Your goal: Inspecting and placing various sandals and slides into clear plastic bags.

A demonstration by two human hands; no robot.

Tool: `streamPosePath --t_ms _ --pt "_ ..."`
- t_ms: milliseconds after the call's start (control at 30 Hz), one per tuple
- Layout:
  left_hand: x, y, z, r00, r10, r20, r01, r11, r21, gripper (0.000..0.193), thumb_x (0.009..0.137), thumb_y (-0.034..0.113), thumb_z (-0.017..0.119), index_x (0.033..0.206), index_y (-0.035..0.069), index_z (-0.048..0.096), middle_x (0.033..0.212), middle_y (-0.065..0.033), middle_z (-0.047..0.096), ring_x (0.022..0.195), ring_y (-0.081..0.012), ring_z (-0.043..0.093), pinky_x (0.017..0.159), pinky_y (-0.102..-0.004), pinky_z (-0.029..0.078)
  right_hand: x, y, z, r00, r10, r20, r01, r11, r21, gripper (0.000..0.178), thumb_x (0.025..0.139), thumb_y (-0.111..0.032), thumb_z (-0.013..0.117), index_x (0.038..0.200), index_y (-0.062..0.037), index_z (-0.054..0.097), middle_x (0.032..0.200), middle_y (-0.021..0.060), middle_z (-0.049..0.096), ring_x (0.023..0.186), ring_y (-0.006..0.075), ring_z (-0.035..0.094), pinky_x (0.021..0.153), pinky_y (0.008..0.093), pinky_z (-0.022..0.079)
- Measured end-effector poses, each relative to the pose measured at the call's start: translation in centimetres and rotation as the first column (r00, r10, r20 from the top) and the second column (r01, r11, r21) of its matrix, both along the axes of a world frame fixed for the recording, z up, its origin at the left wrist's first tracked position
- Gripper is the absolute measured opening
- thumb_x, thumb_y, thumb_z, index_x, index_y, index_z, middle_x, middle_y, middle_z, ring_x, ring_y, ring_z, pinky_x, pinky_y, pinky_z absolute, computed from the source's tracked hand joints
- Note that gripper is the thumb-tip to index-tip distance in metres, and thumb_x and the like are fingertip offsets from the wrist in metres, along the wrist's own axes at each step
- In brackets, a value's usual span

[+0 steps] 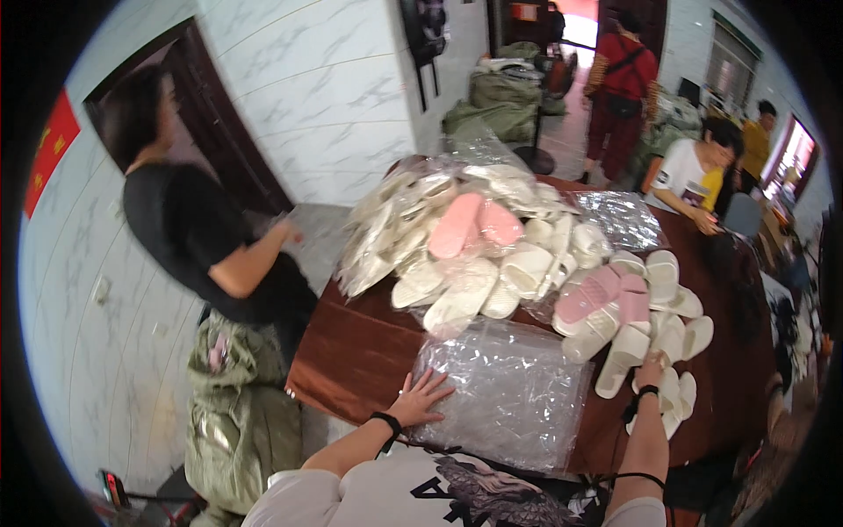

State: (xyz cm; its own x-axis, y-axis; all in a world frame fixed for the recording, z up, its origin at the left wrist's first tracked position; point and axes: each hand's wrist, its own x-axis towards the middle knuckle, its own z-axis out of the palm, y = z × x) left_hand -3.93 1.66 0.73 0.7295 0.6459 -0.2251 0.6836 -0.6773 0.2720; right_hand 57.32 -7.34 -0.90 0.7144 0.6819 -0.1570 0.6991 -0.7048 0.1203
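My left hand [423, 398] lies flat with its fingers spread, at the left edge of a stack of clear plastic bags [505, 386] on the table. At the right, my right hand [651, 369] is closed on the near end of a white slipper [669, 336]; its fingertips are partly hidden. Loose white slippers surround that hand, one of them a white slide [623, 360] just to its left. Two pink slippers [588, 299] rest on the white ones beyond it. In the middle stands a large heap of bagged white slippers [413, 220], topped by brighter pink slippers [457, 227].
A brown cloth covers the table [351, 342]. Green sacks [241, 430] stand at its left, near a person in black [193, 202]. Another person in white [689, 180] works at the far right. More sacks [496, 101] and a person in red [622, 92] are beyond.
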Motion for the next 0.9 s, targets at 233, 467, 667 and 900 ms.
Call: streamPosePath --t_ms 233,467,667,900 --pt "-0.7 -0.9 0.5 1.0 0.024 -0.012 -0.024 0.999 -0.047 0.08 0.079 0.05 0.068 0.148 0.032 0.031 0.159 -0.0038 0.016 0.147 -0.0362 0.006 0.109 -0.0696 0.011 -9.7 0.2 5.4 0.985 0.054 0.162 -0.148 0.741 0.655 0.034 0.079 0.0 0.06 0.113 -0.0052 0.058 0.122 0.0201 0.053 0.112 0.0386 0.05 0.095 0.0459 0.042" --pt "2.3 1.1 0.8 0.993 -0.021 0.119 0.036 0.992 -0.122 0.079 0.074 0.04 0.075 0.144 0.03 0.04 0.158 -0.0042 0.018 0.147 -0.0359 0.006 0.109 -0.0699 0.008 -6.0 -8.7 2.7 0.956 0.193 -0.219 -0.044 0.837 0.546 0.076 0.082 0.002 0.059 0.15 -0.011 0.026 0.137 0.0283 0.041 0.125 0.0452 0.041 0.105 0.0466 0.035" --pt "0.9 1.0 0.5 0.994 0.024 0.106 -0.015 0.996 -0.087 0.079 0.073 0.04 0.076 0.144 0.031 0.041 0.158 -0.0034 0.019 0.146 -0.0359 0.008 0.109 -0.0695 0.01 -18.3 -5.7 10.8 0.98 0.18 -0.088 -0.077 0.742 0.666 0.051 0.081 -0.007 0.061 0.131 -0.0128 0.052 0.124 0.0168 0.054 0.113 0.0365 0.051 0.096 0.0439 0.043" --pt "0.7 1.2 0.3 0.996 -0.018 0.092 0.022 0.999 -0.043 0.08 0.074 0.045 0.074 0.144 0.032 0.039 0.158 -0.0025 0.019 0.147 -0.0334 0.007 0.107 -0.0721 0.01 -30.1 -10.0 4.9 0.829 0.461 -0.317 -0.373 0.878 0.301 0.071 0.078 -0.032 0.071 0.143 -0.0271 0.042 0.154 0.0083 0.029 0.142 0.033 0.023 0.113 0.0587 0.018"
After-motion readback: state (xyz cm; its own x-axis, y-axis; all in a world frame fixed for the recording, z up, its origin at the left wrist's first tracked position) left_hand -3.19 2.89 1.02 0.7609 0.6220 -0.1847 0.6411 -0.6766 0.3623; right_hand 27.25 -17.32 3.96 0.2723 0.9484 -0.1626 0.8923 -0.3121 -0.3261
